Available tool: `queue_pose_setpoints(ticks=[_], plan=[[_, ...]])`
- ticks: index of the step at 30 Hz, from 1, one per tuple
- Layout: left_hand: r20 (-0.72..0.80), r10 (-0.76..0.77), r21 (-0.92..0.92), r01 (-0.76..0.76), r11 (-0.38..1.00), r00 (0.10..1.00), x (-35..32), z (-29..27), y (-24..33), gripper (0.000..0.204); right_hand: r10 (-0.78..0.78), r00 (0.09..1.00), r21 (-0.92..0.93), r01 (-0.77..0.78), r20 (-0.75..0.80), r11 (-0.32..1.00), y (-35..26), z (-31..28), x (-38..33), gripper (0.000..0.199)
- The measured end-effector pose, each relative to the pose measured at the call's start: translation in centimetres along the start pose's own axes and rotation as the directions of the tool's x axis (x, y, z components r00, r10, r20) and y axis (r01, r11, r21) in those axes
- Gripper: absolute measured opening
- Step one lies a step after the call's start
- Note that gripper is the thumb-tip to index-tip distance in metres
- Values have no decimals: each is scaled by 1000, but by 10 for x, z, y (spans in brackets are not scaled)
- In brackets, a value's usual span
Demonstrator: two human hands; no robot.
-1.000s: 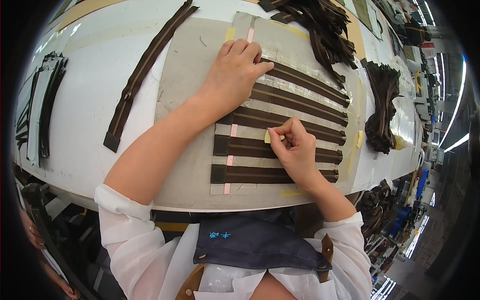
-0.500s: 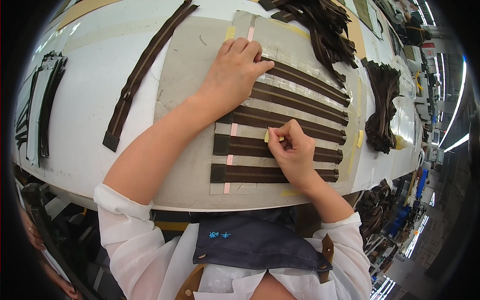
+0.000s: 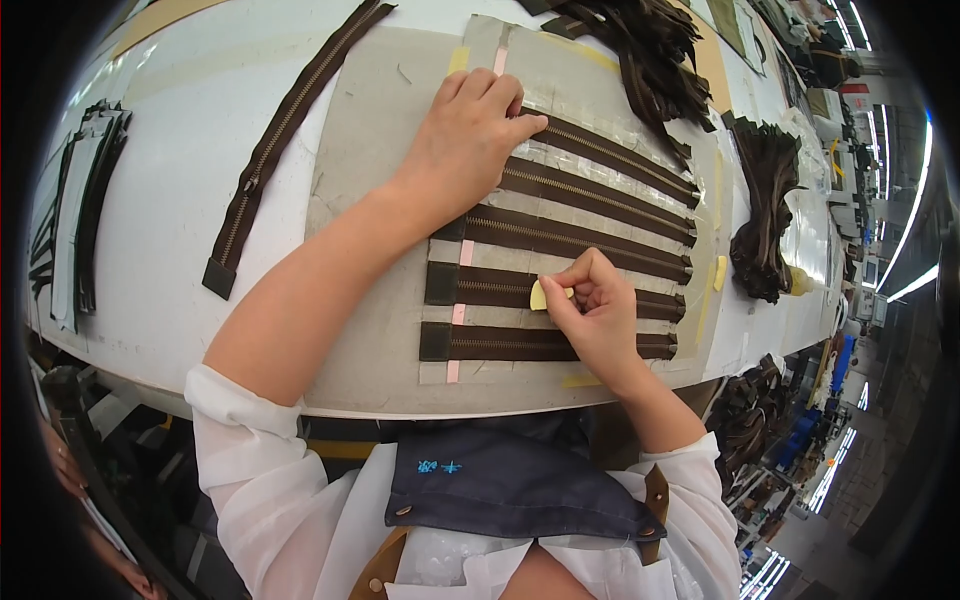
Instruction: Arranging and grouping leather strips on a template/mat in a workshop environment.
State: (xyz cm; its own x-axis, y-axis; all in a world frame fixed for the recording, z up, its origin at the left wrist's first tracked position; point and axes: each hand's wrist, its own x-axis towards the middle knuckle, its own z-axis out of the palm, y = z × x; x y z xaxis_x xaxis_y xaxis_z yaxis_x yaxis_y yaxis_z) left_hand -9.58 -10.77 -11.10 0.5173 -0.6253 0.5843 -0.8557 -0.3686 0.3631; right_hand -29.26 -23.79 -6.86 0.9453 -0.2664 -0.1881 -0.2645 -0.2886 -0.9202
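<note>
Dark-brown cloth zippers with brass-coloured metal teeth (image 3: 540,234) lie in five rows on the flat grey board (image 3: 375,130). Toward the board's near edge, the right hand (image 3: 600,310) pinches a small flat yellow piece with a curved edge (image 3: 545,296), perhaps chalk, between thumb and forefinger at the second-nearest row. Toward the board's far side, the left hand (image 3: 470,130) rests with bent fingers at the farthest row's left end; whether it grips the cloth or only presses, I cannot tell.

The step in hand looks like working with the yellow piece while the left hand steadies the rows; the next move seems to call for a light, exact pinch and flat, aligned cloth.

As for writing, on the near side of the board a navy cloth apron (image 3: 520,490) bears bright-blue embroidered characters (image 3: 438,466). On the zippers I can make out no label or brand. Far beyond the board's right side, a small red-and-white sign (image 3: 855,90) is too small to read.
</note>
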Motion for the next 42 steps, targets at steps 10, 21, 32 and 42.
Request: queue_pose_setpoints(ticks=[10,21,32,42], plan=[[-40,27,24,-26,999,999,0,2,-1,31,69,981,-132,-45,182,990,-2,-7,-7,18],[-66,39,30,-37,999,997,1,4,-1,31,37,987,-185,-9,153,983,-8,-3,-5,21],[-29,20,42,-19,999,999,-2,3,-1,33,70,977,-182,-33,202,983,-10,-6,-2,20],[-14,19,40,-18,999,1000,-1,3,-2,35,-76,997,-135,76,10,988,-5,0,-22,16]])
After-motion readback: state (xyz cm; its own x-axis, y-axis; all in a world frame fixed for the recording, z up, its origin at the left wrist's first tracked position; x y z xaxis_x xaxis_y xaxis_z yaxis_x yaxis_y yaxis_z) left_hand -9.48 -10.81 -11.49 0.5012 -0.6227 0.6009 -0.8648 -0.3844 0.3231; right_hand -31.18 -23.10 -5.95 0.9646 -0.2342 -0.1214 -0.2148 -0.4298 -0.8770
